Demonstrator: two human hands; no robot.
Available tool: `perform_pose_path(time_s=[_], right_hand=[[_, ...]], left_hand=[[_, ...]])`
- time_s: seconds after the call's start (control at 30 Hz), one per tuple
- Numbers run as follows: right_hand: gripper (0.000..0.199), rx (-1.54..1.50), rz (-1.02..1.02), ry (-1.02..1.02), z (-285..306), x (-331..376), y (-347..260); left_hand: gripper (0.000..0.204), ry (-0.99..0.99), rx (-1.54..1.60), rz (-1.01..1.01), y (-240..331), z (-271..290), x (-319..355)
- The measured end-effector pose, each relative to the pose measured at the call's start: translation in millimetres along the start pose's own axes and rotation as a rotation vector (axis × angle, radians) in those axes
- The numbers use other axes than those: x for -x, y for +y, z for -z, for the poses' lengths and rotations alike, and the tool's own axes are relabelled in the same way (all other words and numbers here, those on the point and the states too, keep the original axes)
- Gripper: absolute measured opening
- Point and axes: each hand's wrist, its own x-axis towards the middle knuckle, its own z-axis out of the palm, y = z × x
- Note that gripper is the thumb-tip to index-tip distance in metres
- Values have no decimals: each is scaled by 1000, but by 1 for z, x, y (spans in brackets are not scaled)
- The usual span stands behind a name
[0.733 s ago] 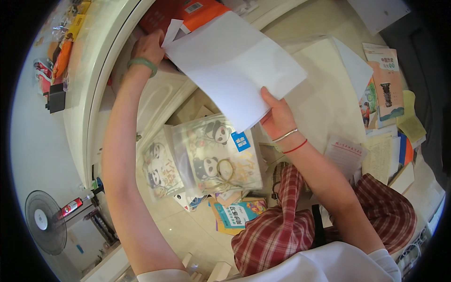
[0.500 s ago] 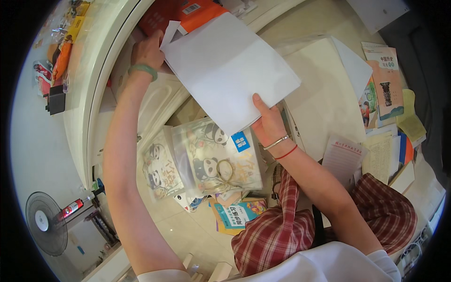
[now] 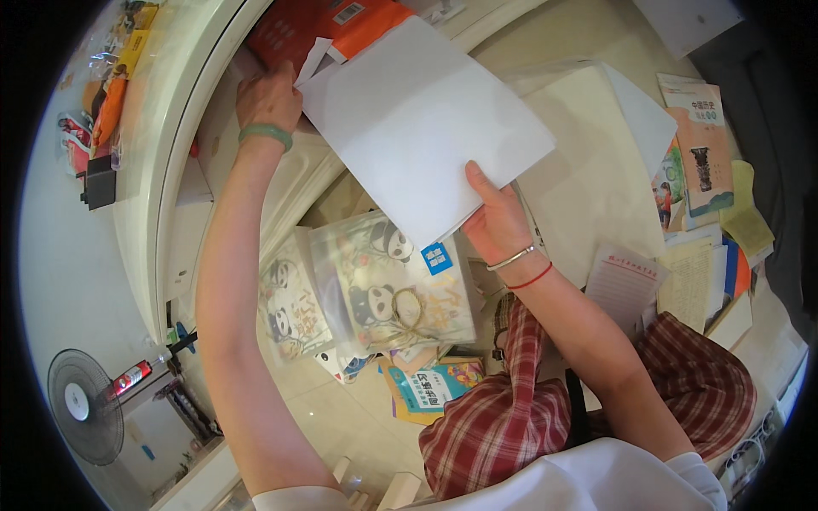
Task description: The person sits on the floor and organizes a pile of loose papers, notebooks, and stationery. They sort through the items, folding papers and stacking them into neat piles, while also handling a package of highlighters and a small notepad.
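Observation:
A stack of white paper sheets point(image 3: 426, 128) lies tilted in front of me. My right hand point(image 3: 498, 217) grips its near right corner, thumb on top and fingers underneath. At the far left, my left hand point(image 3: 268, 102), with a green bangle at the wrist, is curled at the edge of an orange-red packet point(image 3: 362, 30). Its fingertips are partly hidden. Beside that hand a white flap point(image 3: 315, 61) sticks up from the packet. The paper covers part of the packet.
Clear panda-print bags point(image 3: 409, 289) lie on the floor below the paper, near a blue-and-yellow workbook point(image 3: 434, 387). Books point(image 3: 703, 162) and lined sheets point(image 3: 626, 281) are on the right. A white cabinet edge point(image 3: 153, 196) curves along the left; a fan point(image 3: 77, 404) stands beyond.
Both hands and the paper stack have shifted slightly to the right. The right hand keeps its hold on the paper, and the left stays at the packet.

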Motion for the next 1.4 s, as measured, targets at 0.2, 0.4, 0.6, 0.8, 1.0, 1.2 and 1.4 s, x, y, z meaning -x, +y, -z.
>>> perform_pose_path(time_s=[0.2, 0.4, 0.6, 0.8, 1.0, 1.2, 1.4], right_hand=[[37, -22, 3, 19, 10, -6, -2], [34, -74, -23, -7, 6, -7, 0], [33, -97, -51, -9, 11, -10, 4], [33, -207, -181, -107, 8, -21, 12], [39, -19, -64, -156, -7, -18, 9], [39, 151, -21, -188, 8, -22, 6], [40, 84, -145, -76, 26, -40, -3]], left_hand=[[16, 39, 34, -15, 11, 12, 5], [23, -57, -144, -26, 1, 2, 0], [20, -3, -81, 9, 6, 3, 1], [21, 29, 37, -13, 2, 2, 2], [22, 27, 57, -37, 1, 0, 3], [23, 10, 59, -23, 3, 1, 4], [19, -7, 17, -59, 6, 4, 4]])
